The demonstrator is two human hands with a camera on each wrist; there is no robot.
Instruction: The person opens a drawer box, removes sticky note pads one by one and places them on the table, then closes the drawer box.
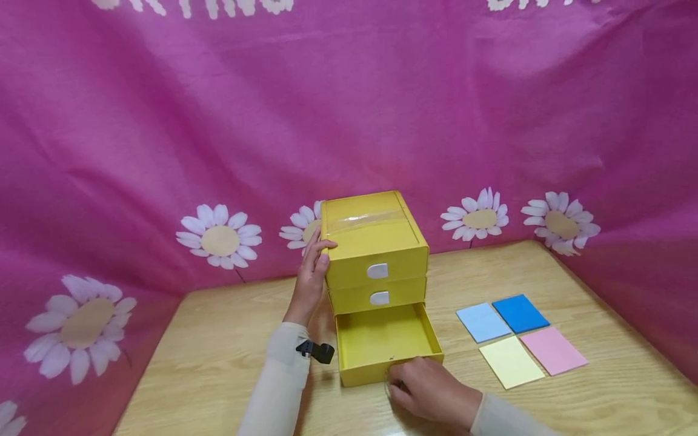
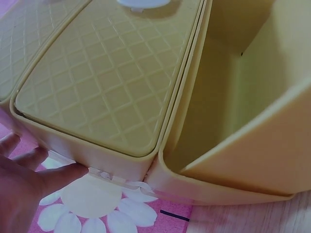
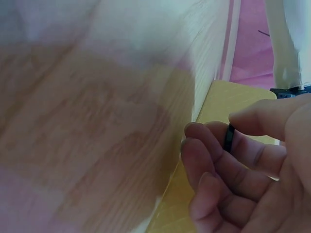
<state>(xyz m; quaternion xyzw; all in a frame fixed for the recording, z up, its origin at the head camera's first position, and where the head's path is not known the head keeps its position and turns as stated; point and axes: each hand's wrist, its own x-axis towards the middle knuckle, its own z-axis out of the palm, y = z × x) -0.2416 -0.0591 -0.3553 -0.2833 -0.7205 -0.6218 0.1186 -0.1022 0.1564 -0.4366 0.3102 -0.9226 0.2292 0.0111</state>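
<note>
A yellow drawer unit (image 1: 376, 236) stands on the table, its bottom drawer (image 1: 382, 339) pulled out and bare inside. My left hand (image 1: 309, 281) rests against the unit's left side near the top edge; the left wrist view shows its fingers (image 2: 63, 177) extended along the wall. At the drawer's front, my right hand (image 1: 431, 387) has curled fingers and seems to pinch the handle, which the hand mostly hides. A narrow black band (image 3: 228, 138) shows between thumb and fingers in the right wrist view. White tab handles (image 1: 377, 270) mark the two closed upper drawers.
Four-square on the right lie a light blue note pad (image 1: 483, 322), a dark blue pad (image 1: 520, 313), a pink pad (image 1: 554, 350) and a pale yellow pad (image 1: 511, 362). A pink flowered cloth (image 1: 349, 121) hangs behind the wooden table (image 1: 218, 363).
</note>
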